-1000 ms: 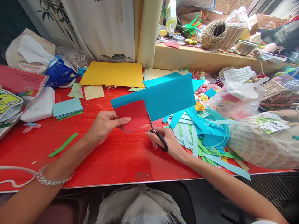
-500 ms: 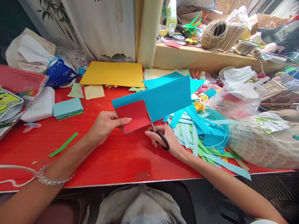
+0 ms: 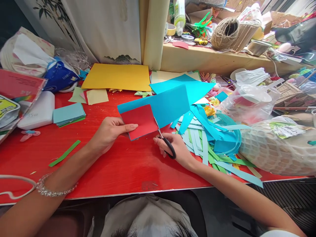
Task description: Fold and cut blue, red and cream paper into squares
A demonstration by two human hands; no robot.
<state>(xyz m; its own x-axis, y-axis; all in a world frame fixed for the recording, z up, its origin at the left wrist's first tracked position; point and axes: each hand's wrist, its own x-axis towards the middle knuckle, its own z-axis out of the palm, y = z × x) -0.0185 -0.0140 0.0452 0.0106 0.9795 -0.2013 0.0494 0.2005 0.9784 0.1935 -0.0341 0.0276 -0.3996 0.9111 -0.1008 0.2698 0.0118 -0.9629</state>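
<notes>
My left hand (image 3: 110,131) pinches a red card (image 3: 140,121) that lies on top of a folded blue paper sheet (image 3: 165,104), holding both just above the red table (image 3: 103,164). My right hand (image 3: 175,149) grips black-handled scissors (image 3: 165,140). Their blades sit at the red card's right edge, in the blue paper. A heap of blue and green paper strips (image 3: 212,141) lies just right of my right hand.
A yellow sheet (image 3: 117,77) lies at the back. A stack of pale blue squares (image 3: 68,114), a white case (image 3: 37,110) and a green strip (image 3: 64,153) are on the left. Plastic bags (image 3: 276,148) crowd the right, and a cluttered shelf with a twine ball (image 3: 223,33) stands behind.
The blue sheet's free right end has dropped lower and looks shorter. The scissors and my right hand have crept slightly up and left. My left hand keeps its hold.
</notes>
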